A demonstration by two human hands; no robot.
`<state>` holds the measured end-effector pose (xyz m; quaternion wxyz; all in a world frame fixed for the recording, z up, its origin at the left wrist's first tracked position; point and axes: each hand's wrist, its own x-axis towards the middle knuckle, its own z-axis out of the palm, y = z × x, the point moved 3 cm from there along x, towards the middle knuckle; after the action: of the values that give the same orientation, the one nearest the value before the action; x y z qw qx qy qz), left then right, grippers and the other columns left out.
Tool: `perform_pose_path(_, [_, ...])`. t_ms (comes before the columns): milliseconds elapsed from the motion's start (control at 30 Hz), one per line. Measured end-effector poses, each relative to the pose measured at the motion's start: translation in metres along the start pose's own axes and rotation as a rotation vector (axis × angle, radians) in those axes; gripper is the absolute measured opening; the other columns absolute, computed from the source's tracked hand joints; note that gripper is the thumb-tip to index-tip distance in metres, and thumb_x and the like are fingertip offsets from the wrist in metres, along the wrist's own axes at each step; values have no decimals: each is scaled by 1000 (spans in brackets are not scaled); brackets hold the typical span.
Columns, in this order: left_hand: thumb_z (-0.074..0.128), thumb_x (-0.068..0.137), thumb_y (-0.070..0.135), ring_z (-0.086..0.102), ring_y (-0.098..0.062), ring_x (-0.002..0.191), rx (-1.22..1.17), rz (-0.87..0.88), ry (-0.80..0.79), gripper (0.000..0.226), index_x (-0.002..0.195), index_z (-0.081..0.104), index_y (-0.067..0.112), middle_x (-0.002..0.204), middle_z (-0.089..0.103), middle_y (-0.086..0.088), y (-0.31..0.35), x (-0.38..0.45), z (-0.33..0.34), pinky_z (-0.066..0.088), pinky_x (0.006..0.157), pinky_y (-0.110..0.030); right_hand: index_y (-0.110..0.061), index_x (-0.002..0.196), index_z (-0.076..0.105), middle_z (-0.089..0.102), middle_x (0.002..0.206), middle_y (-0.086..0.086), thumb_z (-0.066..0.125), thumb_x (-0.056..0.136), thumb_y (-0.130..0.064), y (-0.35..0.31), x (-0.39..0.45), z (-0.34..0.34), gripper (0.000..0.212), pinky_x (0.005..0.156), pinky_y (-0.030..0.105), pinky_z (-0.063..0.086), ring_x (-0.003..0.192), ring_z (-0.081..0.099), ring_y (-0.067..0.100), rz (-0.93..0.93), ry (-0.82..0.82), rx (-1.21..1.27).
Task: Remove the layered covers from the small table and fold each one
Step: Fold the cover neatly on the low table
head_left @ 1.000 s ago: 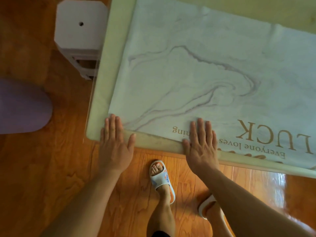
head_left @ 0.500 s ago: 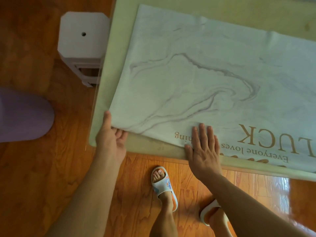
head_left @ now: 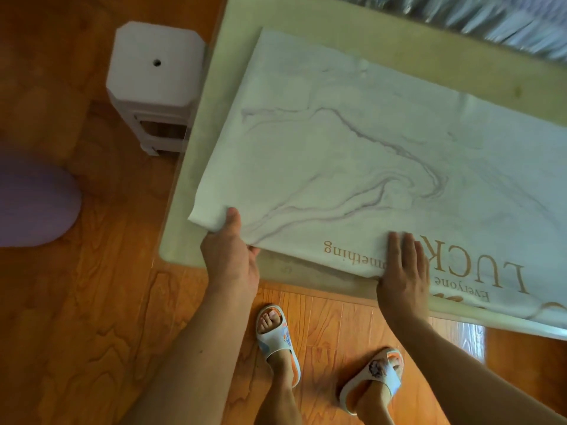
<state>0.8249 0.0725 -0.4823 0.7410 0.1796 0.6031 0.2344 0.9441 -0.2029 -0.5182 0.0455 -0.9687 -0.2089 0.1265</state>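
Observation:
A white marble-patterned cover with gold lettering lies on the small table, over a pale yellow-green layer that shows around it. My left hand pinches the cover's near left corner, thumb on top and fingers underneath, and that corner is lifted off the table. My right hand lies flat on the cover's near edge with straight fingers, beside the gold word "LUCK".
A white plastic stool stands on the wooden floor by the table's left edge. A purple rounded object sits at far left. My two sandalled feet stand close to the table's near edge. Something silvery and blurred runs along the table's far side.
My left hand went from lying flat on the table corner to slipping under the cover's corner and lifting it. The right hand stayed flat on the near edge.

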Motion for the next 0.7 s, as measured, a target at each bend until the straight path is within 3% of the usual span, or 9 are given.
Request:
perform_pose_path(200, [66,99,22,73,-21,91,80,-60,110,6,104,64,21,109,73,-5,11,1,14,62,71,-37,-11,160,4,11,165,19,64,87,1,-3,0,11,95,119,65,18,152,5,42,-37,-110,-70])
perform_pose_path(367, [63,101,24,74,-12,99,367,426,-220,11,97,72,26,99,78,9,44,-64,55,59,90,-43,-11,160,9,16,165,13,54,88,9,-1,-3,-5,87,122,59,14,154,8,34,15,28,74])
perform_pose_path(433, [62,101,25,74,-10,100,396,464,-267,11,98,72,29,101,78,12,44,-74,51,60,86,-38,-10,160,10,16,165,13,51,88,10,0,-4,-11,85,122,56,14,153,8,34,9,62,96])
perform_pose_path(467, [62,101,25,74,-11,99,366,405,-222,11,97,71,29,100,78,11,40,-67,43,61,82,-36,-10,160,10,15,165,13,52,87,9,0,-2,-11,86,122,57,15,153,9,35,-9,35,67])
perform_pose_path(567, [63,101,25,72,-24,99,212,17,83,4,102,66,23,112,74,-3,17,-18,10,60,64,-34,-12,160,7,10,164,13,63,85,4,1,5,3,95,119,61,23,151,10,39,-52,-120,-78])
perform_pose_path(633, [63,100,23,69,-28,103,240,-59,170,12,110,61,18,122,69,-10,9,7,1,59,62,-35,-14,159,7,9,162,12,68,86,-4,-1,10,7,95,119,59,25,150,10,38,-51,-176,-101])
perform_pose_path(700, [64,98,18,68,-30,104,257,-71,191,18,115,59,13,122,67,-12,7,18,4,61,71,-42,-16,159,7,9,163,11,64,91,-9,1,12,7,90,119,58,23,150,9,38,-39,-195,-108])
